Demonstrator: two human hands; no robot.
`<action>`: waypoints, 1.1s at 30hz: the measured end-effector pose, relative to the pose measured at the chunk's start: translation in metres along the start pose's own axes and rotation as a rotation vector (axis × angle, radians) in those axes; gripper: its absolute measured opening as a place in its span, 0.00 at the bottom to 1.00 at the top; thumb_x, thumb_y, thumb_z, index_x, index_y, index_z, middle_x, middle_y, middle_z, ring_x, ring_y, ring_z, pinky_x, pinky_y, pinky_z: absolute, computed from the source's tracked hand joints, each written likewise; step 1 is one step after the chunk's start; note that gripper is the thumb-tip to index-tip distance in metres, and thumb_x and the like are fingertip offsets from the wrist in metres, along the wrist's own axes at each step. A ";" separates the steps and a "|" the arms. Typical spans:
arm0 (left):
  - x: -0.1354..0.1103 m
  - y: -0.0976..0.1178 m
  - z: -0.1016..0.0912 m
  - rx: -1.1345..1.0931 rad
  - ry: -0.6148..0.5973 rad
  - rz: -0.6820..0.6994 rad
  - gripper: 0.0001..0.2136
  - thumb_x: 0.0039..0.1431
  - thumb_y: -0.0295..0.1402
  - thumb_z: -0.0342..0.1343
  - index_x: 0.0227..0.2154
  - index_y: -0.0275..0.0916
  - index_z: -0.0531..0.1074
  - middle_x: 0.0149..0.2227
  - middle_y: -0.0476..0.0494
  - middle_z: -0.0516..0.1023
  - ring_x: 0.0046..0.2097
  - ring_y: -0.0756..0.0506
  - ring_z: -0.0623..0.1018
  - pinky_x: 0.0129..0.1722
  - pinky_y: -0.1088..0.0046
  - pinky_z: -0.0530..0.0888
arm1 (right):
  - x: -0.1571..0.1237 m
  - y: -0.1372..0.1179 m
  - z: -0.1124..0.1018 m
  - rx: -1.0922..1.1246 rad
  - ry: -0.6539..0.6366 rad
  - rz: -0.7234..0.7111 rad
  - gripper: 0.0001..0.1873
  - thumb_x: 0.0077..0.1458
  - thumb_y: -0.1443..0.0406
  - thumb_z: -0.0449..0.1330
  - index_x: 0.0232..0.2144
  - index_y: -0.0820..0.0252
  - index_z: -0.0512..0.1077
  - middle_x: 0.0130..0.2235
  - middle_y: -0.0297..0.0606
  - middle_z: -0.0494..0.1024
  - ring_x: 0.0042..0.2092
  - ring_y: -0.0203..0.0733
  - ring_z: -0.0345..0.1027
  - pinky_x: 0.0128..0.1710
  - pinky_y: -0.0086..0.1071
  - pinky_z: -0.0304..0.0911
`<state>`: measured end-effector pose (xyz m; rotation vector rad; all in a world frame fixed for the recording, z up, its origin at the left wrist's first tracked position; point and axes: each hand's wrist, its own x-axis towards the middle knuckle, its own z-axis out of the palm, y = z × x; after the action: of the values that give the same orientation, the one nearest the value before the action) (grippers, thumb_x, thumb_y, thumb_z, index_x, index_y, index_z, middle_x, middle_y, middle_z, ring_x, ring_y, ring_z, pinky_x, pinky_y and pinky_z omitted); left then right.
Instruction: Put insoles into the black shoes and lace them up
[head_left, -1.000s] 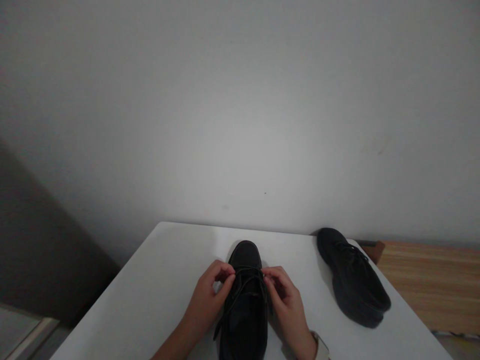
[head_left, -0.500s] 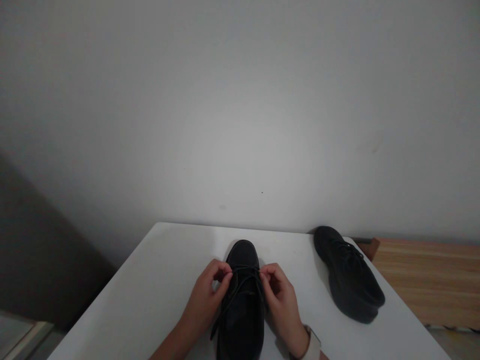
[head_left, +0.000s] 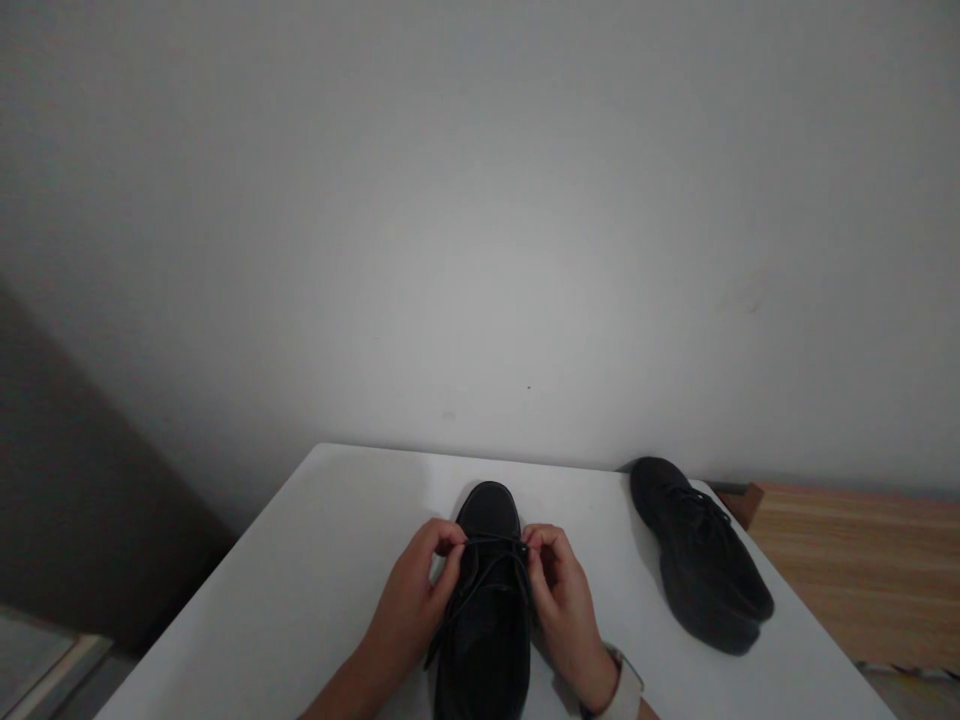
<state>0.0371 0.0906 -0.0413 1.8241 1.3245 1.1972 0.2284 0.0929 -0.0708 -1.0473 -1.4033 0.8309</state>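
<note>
A black lace-up shoe (head_left: 484,660) rests on the white table, its toe pointing away from me. Across its front, a thin black shoelace (head_left: 493,541) is stretched between my two hands. My left hand (head_left: 420,585) pinches the lace between thumb and forefinger at the shoe's left side. On the right side, my right hand (head_left: 559,590) pinches it the same way. Loose lace lies over the opening and down the left side. The shoe's heel is cut off by the lower frame edge.
A second black shoe (head_left: 701,560) stands near the right edge of the white table (head_left: 300,570). Behind the table rises a pale wall (head_left: 480,250). To the right is a wooden surface (head_left: 862,570), and a wristband (head_left: 624,685) circles my right wrist.
My right hand has shifted slightly outward to the right, and the lace across the shoe looks straighter. Both hands keep their pinch. The whole view has moved a little.
</note>
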 end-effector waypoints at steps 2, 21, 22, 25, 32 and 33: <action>0.000 0.001 0.000 0.004 -0.007 0.003 0.06 0.66 0.32 0.46 0.35 0.41 0.68 0.35 0.46 0.74 0.39 0.44 0.75 0.41 0.68 0.71 | 0.000 0.000 0.000 0.003 -0.001 0.000 0.08 0.68 0.60 0.51 0.37 0.54 0.66 0.38 0.37 0.71 0.40 0.43 0.66 0.40 0.33 0.63; 0.001 0.005 -0.001 -0.020 0.035 -0.042 0.01 0.59 0.29 0.52 0.32 0.42 0.67 0.29 0.51 0.70 0.32 0.46 0.72 0.35 0.72 0.69 | -0.003 0.000 -0.002 0.029 0.005 0.059 0.07 0.66 0.59 0.53 0.38 0.54 0.67 0.33 0.34 0.69 0.34 0.42 0.64 0.34 0.32 0.62; 0.001 0.005 -0.002 -0.020 0.038 -0.042 0.01 0.59 0.29 0.52 0.33 0.42 0.67 0.30 0.51 0.70 0.33 0.46 0.72 0.35 0.71 0.69 | -0.003 -0.001 -0.002 0.031 -0.003 0.068 0.07 0.66 0.58 0.53 0.38 0.54 0.67 0.33 0.34 0.69 0.34 0.42 0.64 0.34 0.32 0.62; 0.000 0.004 -0.002 -0.010 0.057 -0.042 0.02 0.59 0.30 0.51 0.33 0.41 0.68 0.30 0.50 0.71 0.34 0.45 0.73 0.36 0.70 0.70 | -0.004 -0.003 -0.003 0.063 -0.025 0.113 0.09 0.65 0.57 0.56 0.41 0.54 0.69 0.35 0.36 0.72 0.35 0.42 0.66 0.34 0.32 0.63; 0.002 0.000 0.000 0.025 0.036 -0.042 0.04 0.61 0.32 0.51 0.32 0.41 0.69 0.30 0.48 0.72 0.34 0.45 0.74 0.37 0.69 0.70 | -0.003 0.000 -0.004 0.095 -0.023 0.161 0.11 0.64 0.55 0.58 0.38 0.55 0.70 0.33 0.35 0.72 0.32 0.41 0.65 0.31 0.31 0.61; 0.003 0.000 0.000 0.025 0.033 -0.041 0.05 0.61 0.32 0.51 0.31 0.41 0.70 0.31 0.48 0.72 0.34 0.45 0.74 0.37 0.69 0.70 | -0.003 0.001 -0.004 0.092 -0.022 0.160 0.11 0.64 0.55 0.57 0.38 0.55 0.70 0.32 0.34 0.72 0.32 0.40 0.64 0.31 0.31 0.61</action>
<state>0.0376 0.0931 -0.0408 1.7931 1.3939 1.1989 0.2320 0.0902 -0.0725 -1.0925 -1.2992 1.0162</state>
